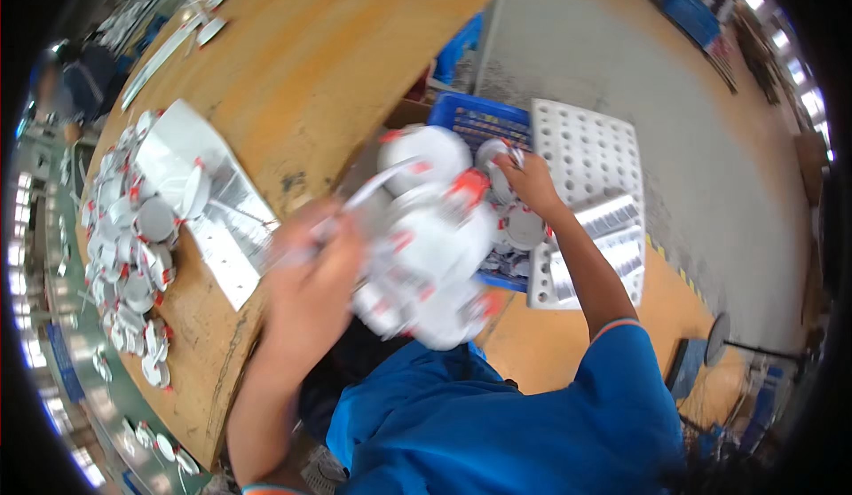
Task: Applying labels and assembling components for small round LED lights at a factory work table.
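My left hand (315, 277), smeared by motion, is closed on the white leads of a bunch of round white downlights (435, 246) with red parts. The bunch hangs in front of my body, between my two hands. Over the blue crate (479, 109), my right hand (528, 182) has its fingers pinched together on the white lead of another downlight (491, 153). More round lights (524, 227) lie inside the crate below that hand. Blur and the hanging bunch hide part of the crate.
A heap of similar lights (133, 237) covers the left edge of the wooden table (355, 60), beside a shiny silvery sheet (200, 193). Right of the crate lies a white board with rows of holes (586, 149), carrying silvery strips (612, 237). A person (84, 78) is at the far left.
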Tool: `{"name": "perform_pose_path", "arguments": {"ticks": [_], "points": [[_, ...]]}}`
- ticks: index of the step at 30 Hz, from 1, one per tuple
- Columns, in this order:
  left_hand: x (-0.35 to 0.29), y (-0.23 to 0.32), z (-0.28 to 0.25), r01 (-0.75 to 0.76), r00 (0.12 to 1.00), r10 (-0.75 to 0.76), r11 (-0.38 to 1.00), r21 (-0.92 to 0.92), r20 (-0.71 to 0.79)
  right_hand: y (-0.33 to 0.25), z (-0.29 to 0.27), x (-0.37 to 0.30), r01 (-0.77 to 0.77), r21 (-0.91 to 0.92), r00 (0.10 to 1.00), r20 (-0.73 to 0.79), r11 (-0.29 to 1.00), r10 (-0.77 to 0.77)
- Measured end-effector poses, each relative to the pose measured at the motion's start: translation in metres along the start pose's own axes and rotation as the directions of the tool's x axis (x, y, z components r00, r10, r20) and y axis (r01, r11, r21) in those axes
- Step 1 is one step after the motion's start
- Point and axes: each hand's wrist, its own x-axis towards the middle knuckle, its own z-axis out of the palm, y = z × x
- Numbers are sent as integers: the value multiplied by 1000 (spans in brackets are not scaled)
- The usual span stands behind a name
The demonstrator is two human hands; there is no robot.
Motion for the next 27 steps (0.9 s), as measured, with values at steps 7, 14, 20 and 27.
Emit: {"name": "perform_pose_path", "arguments": {"ticks": [7,14,20,27], "points": [[60,-122,157,-47,999,47,999,-8,-2,250,83,24,490,13,856,-195,872,-478],[76,-203,228,32,997,-30,999,-24,73,266,107,-11,-77,381,953,-243,921,180],[49,-191,184,87,885,-341,790,607,317,289,97,-18,-341,-168,935,43,925,352],[-45,-188,62,-88,924,-96,890,447,371,206,110,-39,116,-263,989,-53,958,-135]]}}
